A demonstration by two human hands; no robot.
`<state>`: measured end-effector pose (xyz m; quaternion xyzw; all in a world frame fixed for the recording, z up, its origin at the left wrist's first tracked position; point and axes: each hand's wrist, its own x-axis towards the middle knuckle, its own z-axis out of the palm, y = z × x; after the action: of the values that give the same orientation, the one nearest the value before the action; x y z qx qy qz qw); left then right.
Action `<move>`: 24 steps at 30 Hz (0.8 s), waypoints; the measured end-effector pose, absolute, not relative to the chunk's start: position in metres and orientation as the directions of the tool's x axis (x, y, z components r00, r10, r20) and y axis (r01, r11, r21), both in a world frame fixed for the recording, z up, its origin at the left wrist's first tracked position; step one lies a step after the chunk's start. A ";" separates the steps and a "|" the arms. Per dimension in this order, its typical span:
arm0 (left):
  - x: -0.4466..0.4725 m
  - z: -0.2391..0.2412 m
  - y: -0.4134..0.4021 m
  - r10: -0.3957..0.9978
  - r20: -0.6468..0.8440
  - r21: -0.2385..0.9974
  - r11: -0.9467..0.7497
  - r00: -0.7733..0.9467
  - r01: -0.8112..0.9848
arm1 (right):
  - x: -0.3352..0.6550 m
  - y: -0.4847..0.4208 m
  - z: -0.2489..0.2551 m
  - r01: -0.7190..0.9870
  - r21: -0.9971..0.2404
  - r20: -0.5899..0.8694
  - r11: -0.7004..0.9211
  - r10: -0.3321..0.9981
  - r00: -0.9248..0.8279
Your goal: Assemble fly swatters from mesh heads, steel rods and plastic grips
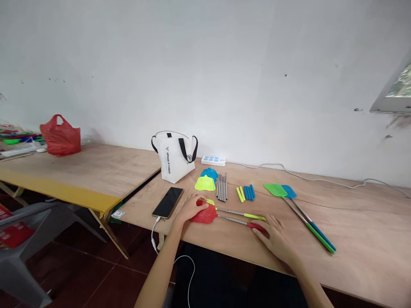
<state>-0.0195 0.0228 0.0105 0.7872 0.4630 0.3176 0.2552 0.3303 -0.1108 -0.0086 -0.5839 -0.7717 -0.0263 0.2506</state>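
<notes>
A red fly swatter (205,215) lies in front of me on the wooden table, its head partly over that of a yellow fly swatter (254,216). My left hand (192,208) is closed on the red mesh head, with the thumb on top and the fingertips by the yellow edge. At the other end, my right hand (275,239) holds the red handle between thumb and fingers, and its fingers also come up to the yellow handle's tip. To the right, a green fly swatter (303,219) and a blue fly swatter (316,231) lie side by side.
Loose swatter heads, yellow (205,183) and blue (210,173), lie behind, near metal rods (221,187) and yellow (240,194) and blue grips (249,192). A phone (168,202) trails a white cable. A white bag (176,160) and white box (213,160) stand farther back.
</notes>
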 end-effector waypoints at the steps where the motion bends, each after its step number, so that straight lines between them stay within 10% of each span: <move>1: -0.020 0.011 0.022 0.887 0.263 0.686 -0.448 0.379 0.573 | 0.339 -0.110 -0.011 0.910 -0.265 0.401 0.319 0.895 -0.197; 24: -0.008 0.008 0.018 0.842 0.324 0.600 -0.535 0.431 0.595 | 0.363 -0.101 -0.031 0.913 -0.302 0.430 0.273 0.894 -0.125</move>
<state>-0.0085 0.0178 0.0080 0.8212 0.4374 0.3054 0.2027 0.3627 -0.1005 -0.0307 -0.6026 -0.7498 -0.0176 0.2726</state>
